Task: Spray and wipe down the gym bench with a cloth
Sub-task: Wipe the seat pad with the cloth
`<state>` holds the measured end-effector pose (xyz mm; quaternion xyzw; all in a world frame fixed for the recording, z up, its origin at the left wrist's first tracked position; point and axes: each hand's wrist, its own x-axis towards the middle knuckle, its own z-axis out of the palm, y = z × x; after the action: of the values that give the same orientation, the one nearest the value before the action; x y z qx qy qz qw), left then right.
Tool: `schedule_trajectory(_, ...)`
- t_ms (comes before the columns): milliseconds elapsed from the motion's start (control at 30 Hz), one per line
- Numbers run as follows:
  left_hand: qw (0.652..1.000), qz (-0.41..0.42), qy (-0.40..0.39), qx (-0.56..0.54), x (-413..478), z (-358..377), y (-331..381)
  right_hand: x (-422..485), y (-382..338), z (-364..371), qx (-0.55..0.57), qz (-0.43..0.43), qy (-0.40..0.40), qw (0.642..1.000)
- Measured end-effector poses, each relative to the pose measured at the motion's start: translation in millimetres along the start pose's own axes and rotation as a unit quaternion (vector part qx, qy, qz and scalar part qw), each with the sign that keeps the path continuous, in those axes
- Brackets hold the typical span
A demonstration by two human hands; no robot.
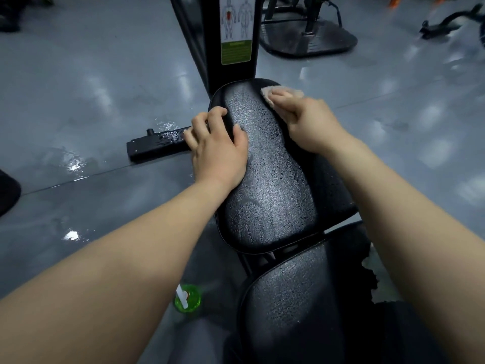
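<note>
The black padded gym bench (267,185) runs up the middle of the view, its textured surface wet and beaded with drops. My right hand (307,119) presses a pale pink cloth (273,94) against the far right edge of the upper pad. My left hand (217,145) grips the pad's left edge, fingers curled over the side and thumb on top. A second black pad (291,303) lies nearer to me. A green spray bottle (187,298) with a white nozzle stands on the floor left of the near pad.
A black upright post with a white and green muscle chart (236,30) rises just beyond the bench. A black base bar (157,143) lies on the wet grey floor at left. More machine bases (309,40) stand at the back right.
</note>
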<state>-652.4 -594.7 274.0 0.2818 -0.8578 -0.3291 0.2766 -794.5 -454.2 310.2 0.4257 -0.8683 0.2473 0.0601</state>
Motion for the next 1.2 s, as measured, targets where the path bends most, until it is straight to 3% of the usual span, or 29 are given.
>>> schedule_trajectory(200,1.000,0.001,-0.003,-0.011,-2.5,-2.5,0.9,47.9,-8.7,-3.2,0.028,0.048,-0.008,0.998)
schedule_trajectory(500,0.999,0.011,0.011,-0.030,-0.5,0.5,-4.8,-9.3,-16.1,-10.1,-0.078,-0.044,-0.026,0.996)
schedule_trajectory(733,0.999,0.004,0.010,-0.034,-1.6,-2.3,-3.4,53.1,-14.5,-1.7,-0.056,0.043,-0.047,0.996)
schedule_trajectory(1000,0.999,0.009,0.026,-0.045,-0.8,0.5,-5.4,-11.6,-31.6,-4.6,-0.089,-0.068,-0.049,0.992)
schedule_trajectory(1200,0.998,0.005,0.028,-0.051,-0.4,-0.1,-5.1,48.0,-42.5,-1.1,-0.127,-0.005,-0.080,0.989)
